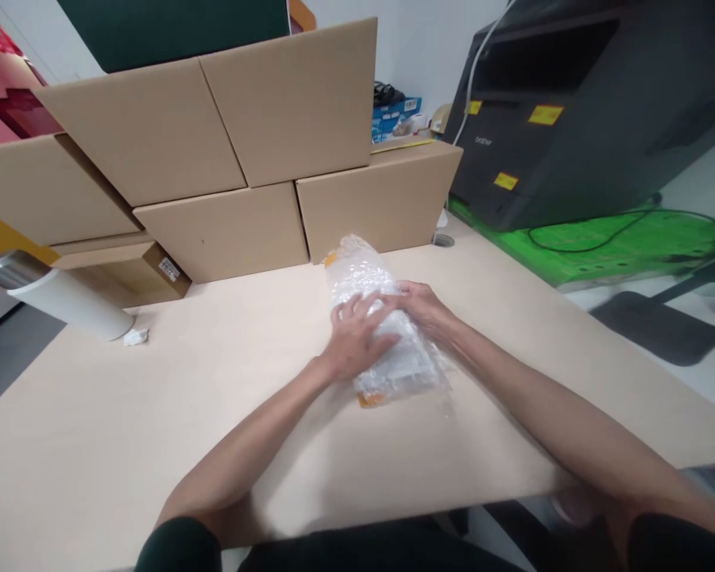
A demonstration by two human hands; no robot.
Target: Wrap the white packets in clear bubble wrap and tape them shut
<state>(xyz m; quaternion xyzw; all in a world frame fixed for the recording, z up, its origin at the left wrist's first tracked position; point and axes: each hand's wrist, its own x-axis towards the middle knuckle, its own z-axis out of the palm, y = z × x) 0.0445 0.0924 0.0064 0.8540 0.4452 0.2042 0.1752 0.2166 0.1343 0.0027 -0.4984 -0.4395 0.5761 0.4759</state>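
Note:
A parcel wrapped in clear bubble wrap [402, 359] lies on the light wooden table [226, 405], with bits of orange showing at its near and far ends. My left hand [357, 338] rests on top of it, fingers spread over the plastic. At the parcel's right edge, my right hand [426, 306] has its fingers bent against the wrap, close to the left fingertips. The wrap hides what is inside, though a pale, flat shape shows through near the front. Loose plastic sticks out at the right side.
Stacked cardboard boxes [220, 238] line the table's back edge. A white tumbler [75, 302] stands at the left by a crumpled white scrap [136, 337] and a smaller box [125, 270]. Right of the table, a large dark Brother machine [548, 159] sits on a green surface [601, 250].

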